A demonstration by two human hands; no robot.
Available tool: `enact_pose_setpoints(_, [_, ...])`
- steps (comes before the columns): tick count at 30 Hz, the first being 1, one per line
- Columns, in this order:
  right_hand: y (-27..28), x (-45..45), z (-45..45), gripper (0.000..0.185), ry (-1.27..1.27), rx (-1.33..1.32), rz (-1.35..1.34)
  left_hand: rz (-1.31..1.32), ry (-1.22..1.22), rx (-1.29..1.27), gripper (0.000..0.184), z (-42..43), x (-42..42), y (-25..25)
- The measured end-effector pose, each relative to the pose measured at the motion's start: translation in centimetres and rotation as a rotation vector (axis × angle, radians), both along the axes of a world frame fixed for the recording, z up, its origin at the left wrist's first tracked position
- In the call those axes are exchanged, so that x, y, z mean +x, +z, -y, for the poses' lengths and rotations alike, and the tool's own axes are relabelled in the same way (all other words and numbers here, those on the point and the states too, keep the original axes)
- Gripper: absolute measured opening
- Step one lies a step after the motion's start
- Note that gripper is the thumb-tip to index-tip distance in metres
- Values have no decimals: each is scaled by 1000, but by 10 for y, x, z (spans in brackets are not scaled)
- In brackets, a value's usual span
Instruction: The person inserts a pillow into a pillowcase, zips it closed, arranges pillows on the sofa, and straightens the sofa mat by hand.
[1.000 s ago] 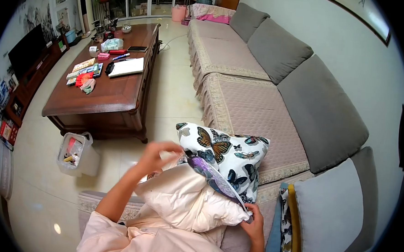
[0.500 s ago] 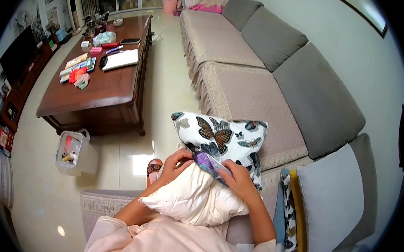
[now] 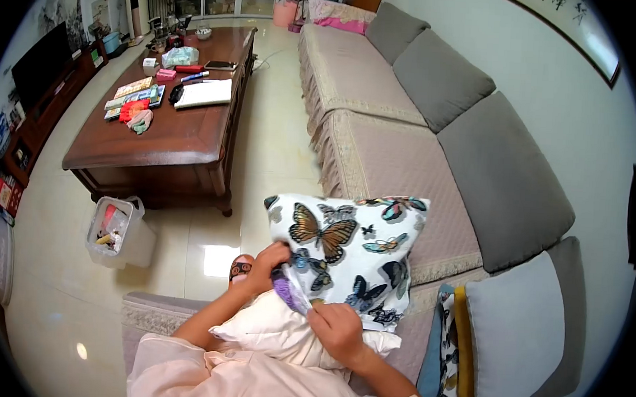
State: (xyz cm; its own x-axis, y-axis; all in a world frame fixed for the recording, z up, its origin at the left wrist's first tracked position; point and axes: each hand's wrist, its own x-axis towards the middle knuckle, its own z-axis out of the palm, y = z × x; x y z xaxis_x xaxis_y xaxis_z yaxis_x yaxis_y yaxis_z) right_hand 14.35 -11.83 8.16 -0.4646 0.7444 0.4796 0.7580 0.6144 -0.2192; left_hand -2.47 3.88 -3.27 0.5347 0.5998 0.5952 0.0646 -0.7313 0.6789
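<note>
A white cushion cover printed with butterflies [image 3: 351, 243] lies across my lap, its far part puffed out. At its near edge a purple patch of the print [image 3: 288, 290] shows where the fabric is folded back. My left hand [image 3: 265, 266] grips the left side of this edge with curled fingers. Pinching the edge further right is my right hand [image 3: 336, 332]. A plain cream cushion insert [image 3: 271, 333] bulges out below the edge, against my body; how much of it sits inside the cover is hidden.
A long sofa [image 3: 385, 152] with grey back cushions [image 3: 506, 179] runs along the right. Several cushions, one light grey [image 3: 516, 331], lean at my right. Left ahead stands a wooden coffee table [image 3: 170, 137] with papers and small items; a plastic bin [image 3: 122, 238] is beside it.
Both hands have moved apart and nearer to me along the cover's edge. The butterfly cover now spreads wider and flatter, and less of the cream insert shows.
</note>
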Motion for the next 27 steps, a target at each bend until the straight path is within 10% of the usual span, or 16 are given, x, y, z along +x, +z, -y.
enact_pose_setpoints(4, [0,-33,18,49,288,-219,-139,436,324,-115,17,14,33,-35])
enact_pose_setpoints(8, [-28,-34,8,69,-1,-290,182,374,360,-349,17,19,54,-20])
enact_pose_setpoints(15, [-62,15,6,47,-396,-15,-141,-185,-72,-314,27,9,20,29])
enact_pose_setpoints(18, [-62,31,4,43,-459,-38,-155,15,-347,-506,33,9,15,43])
enact_pose_setpoints(27, [-74,31,-22,33,-587,227,-491,-74,220,180,21,74,69,94])
